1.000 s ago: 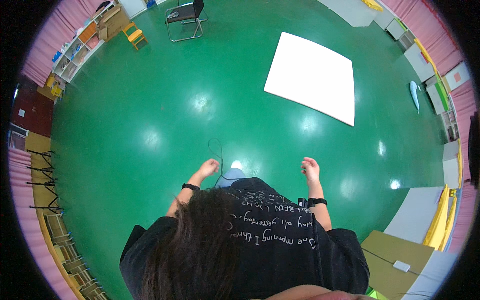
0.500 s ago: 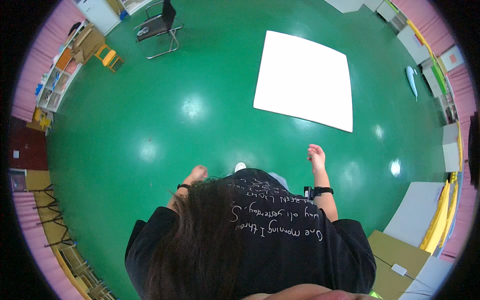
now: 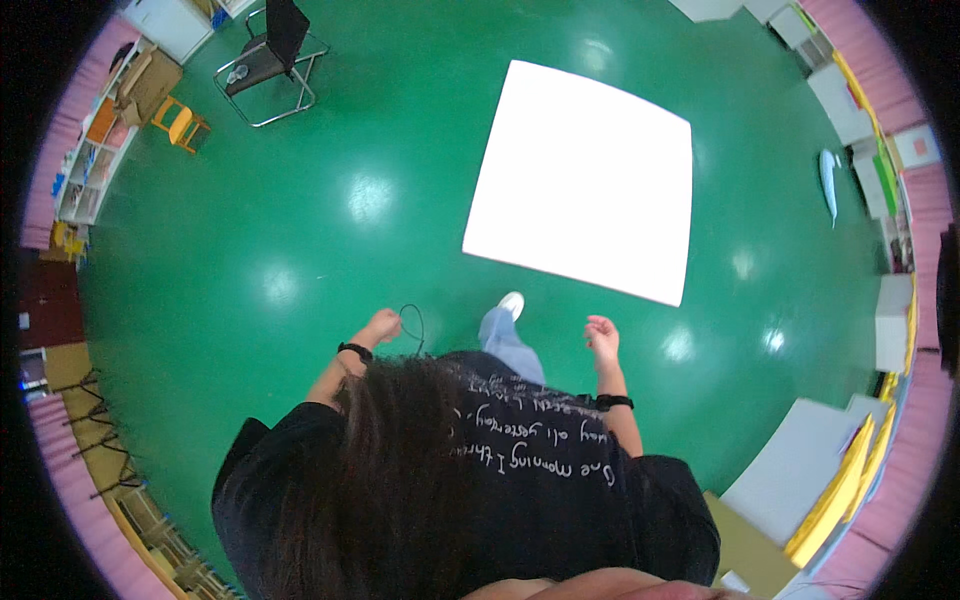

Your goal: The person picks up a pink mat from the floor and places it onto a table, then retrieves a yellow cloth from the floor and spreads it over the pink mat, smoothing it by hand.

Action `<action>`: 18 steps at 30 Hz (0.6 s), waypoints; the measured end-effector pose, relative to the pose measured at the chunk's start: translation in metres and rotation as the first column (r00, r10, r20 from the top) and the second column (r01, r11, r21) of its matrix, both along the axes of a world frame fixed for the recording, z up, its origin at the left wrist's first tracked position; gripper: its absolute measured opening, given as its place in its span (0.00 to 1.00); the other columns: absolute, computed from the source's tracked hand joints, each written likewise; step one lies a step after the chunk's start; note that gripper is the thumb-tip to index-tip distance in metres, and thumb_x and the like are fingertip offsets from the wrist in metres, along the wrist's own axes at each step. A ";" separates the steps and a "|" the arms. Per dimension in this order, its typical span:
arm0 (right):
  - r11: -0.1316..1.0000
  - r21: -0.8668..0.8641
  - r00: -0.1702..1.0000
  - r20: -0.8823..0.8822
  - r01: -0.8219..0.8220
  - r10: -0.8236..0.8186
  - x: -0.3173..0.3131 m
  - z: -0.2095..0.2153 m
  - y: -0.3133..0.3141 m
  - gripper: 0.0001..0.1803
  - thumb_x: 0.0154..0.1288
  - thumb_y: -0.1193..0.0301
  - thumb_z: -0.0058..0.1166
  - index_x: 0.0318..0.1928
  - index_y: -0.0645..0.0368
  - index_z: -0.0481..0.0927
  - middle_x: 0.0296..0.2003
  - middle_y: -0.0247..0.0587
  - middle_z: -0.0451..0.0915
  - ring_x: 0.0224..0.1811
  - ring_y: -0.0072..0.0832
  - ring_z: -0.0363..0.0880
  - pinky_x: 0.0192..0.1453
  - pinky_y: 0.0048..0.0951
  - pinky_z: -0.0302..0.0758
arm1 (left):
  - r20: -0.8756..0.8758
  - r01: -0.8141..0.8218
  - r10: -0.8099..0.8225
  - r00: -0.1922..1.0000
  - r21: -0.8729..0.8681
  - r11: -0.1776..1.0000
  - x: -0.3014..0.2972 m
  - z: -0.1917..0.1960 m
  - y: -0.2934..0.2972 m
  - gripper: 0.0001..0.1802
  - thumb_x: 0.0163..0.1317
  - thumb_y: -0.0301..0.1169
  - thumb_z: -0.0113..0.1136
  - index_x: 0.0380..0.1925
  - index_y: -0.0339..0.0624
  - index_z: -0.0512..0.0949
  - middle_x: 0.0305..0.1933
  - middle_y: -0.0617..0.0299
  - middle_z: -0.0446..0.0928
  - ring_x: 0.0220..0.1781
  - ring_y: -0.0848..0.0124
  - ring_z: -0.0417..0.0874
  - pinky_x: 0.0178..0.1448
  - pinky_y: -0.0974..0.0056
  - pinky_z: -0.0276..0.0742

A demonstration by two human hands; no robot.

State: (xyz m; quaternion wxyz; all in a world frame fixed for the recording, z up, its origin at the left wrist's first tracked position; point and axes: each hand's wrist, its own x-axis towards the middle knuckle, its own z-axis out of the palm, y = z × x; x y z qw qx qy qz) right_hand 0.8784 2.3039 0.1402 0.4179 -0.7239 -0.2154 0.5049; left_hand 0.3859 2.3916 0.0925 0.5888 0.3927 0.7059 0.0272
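Observation:
My left hand (image 3: 383,325) is closed, its fingers curled round one end of a thin black cord (image 3: 422,325). The cord bends out in a loop to the right of the hand and drops toward my shirt. My right hand (image 3: 602,338) hangs over the floor with fingers loosely bent and apart, and nothing shows in it. Nearest to that hand is a large white square board or tabletop (image 3: 585,185), a short way beyond it and not touched. Each wrist wears a black band.
Green glossy floor (image 3: 250,220) surrounds me. A black chair (image 3: 270,65) with a metal frame and a small yellow chair (image 3: 181,124) stand at the far left. Shelves (image 3: 85,180) line the left wall. White panels and yellow cloth (image 3: 830,490) are along the right.
The white top appears closer and further left. My left hand has risen, and a cord loop now shows beside it. A jeans-clad leg and white shoe have come forward.

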 end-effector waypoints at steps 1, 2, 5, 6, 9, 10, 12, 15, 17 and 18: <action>1.000 -0.009 1.000 0.010 -0.019 0.019 0.011 -0.001 0.022 0.14 0.51 0.80 0.49 0.40 0.55 0.74 0.27 0.26 0.74 0.24 0.15 0.69 0.23 0.16 0.64 | -0.033 0.087 -0.089 0.995 -0.058 0.994 0.011 -0.005 0.013 0.13 0.58 0.34 0.47 0.39 0.39 0.73 0.33 0.57 0.76 0.32 0.67 0.78 0.33 0.60 0.75; 0.999 0.006 0.999 0.005 -0.042 0.042 0.023 -0.001 0.042 0.13 0.52 0.80 0.50 0.40 0.55 0.74 0.27 0.26 0.74 0.24 0.15 0.69 0.23 0.16 0.64 | -0.058 0.174 -0.182 0.982 -0.121 0.977 0.024 -0.012 0.024 0.13 0.58 0.34 0.47 0.39 0.39 0.73 0.33 0.56 0.76 0.32 0.66 0.78 0.33 0.60 0.74; 0.991 0.007 0.989 -0.055 -0.136 0.136 0.042 0.001 0.090 0.11 0.54 0.79 0.52 0.40 0.56 0.75 0.26 0.27 0.74 0.23 0.15 0.68 0.22 0.16 0.63 | 0.047 0.226 -0.224 0.974 -0.044 0.973 0.034 -0.056 0.066 0.14 0.57 0.34 0.47 0.39 0.38 0.74 0.34 0.53 0.77 0.33 0.64 0.79 0.35 0.59 0.73; 0.984 0.025 0.984 0.000 -0.176 0.176 0.054 -0.007 0.101 0.11 0.54 0.78 0.51 0.40 0.56 0.75 0.26 0.27 0.74 0.23 0.15 0.68 0.22 0.16 0.62 | 0.022 0.180 -0.182 0.983 0.068 0.981 0.049 -0.068 0.082 0.14 0.57 0.34 0.48 0.39 0.37 0.74 0.34 0.52 0.77 0.33 0.63 0.79 0.37 0.59 0.73; 0.967 -0.087 0.970 0.038 -0.238 0.242 0.064 -0.019 0.128 0.10 0.56 0.76 0.49 0.40 0.56 0.74 0.27 0.28 0.74 0.24 0.15 0.69 0.22 0.16 0.63 | -0.014 0.177 -0.178 0.984 0.175 0.969 0.092 -0.090 0.120 0.15 0.55 0.34 0.49 0.40 0.37 0.73 0.35 0.51 0.77 0.35 0.61 0.79 0.40 0.59 0.72; 0.962 -0.143 0.970 0.035 -0.232 0.239 0.067 -0.022 0.134 0.10 0.56 0.76 0.48 0.40 0.56 0.74 0.28 0.29 0.75 0.24 0.15 0.69 0.23 0.16 0.63 | -0.011 0.179 -0.179 0.984 0.153 0.972 0.104 -0.097 0.132 0.15 0.55 0.34 0.49 0.40 0.37 0.73 0.35 0.51 0.77 0.35 0.61 0.79 0.40 0.59 0.72; 0.952 -0.208 0.972 0.025 -0.224 0.234 0.069 -0.033 0.141 0.10 0.56 0.76 0.47 0.40 0.55 0.74 0.28 0.29 0.75 0.24 0.16 0.70 0.23 0.16 0.63 | 0.068 0.240 -0.250 0.966 0.124 0.963 0.122 -0.113 0.155 0.16 0.54 0.34 0.50 0.42 0.39 0.73 0.35 0.51 0.77 0.35 0.61 0.79 0.41 0.60 0.72; 0.941 -0.295 0.980 0.052 -0.167 0.190 0.075 -0.056 0.134 0.09 0.57 0.74 0.46 0.40 0.55 0.74 0.29 0.30 0.75 0.25 0.18 0.71 0.25 0.18 0.65 | 0.098 0.262 -0.269 0.958 0.081 0.962 0.146 -0.154 0.190 0.15 0.53 0.33 0.49 0.40 0.42 0.74 0.35 0.54 0.78 0.34 0.63 0.79 0.39 0.61 0.73; 0.899 -0.407 0.980 0.039 -0.162 0.195 0.086 -0.069 0.117 0.08 0.59 0.72 0.45 0.39 0.55 0.74 0.29 0.31 0.75 0.25 0.19 0.72 0.25 0.20 0.66 | 0.124 0.136 -0.131 0.984 -0.030 0.990 0.163 -0.188 0.211 0.13 0.52 0.32 0.49 0.38 0.43 0.76 0.33 0.55 0.78 0.34 0.64 0.78 0.37 0.61 0.73; 0.886 -0.440 0.983 0.040 -0.143 0.179 0.094 -0.081 0.110 0.08 0.59 0.72 0.44 0.39 0.55 0.74 0.29 0.31 0.75 0.25 0.19 0.72 0.26 0.20 0.66 | 0.139 -0.006 0.024 0.990 -0.134 0.991 0.173 -0.206 0.221 0.12 0.52 0.31 0.49 0.36 0.44 0.77 0.32 0.57 0.78 0.34 0.65 0.78 0.36 0.61 0.73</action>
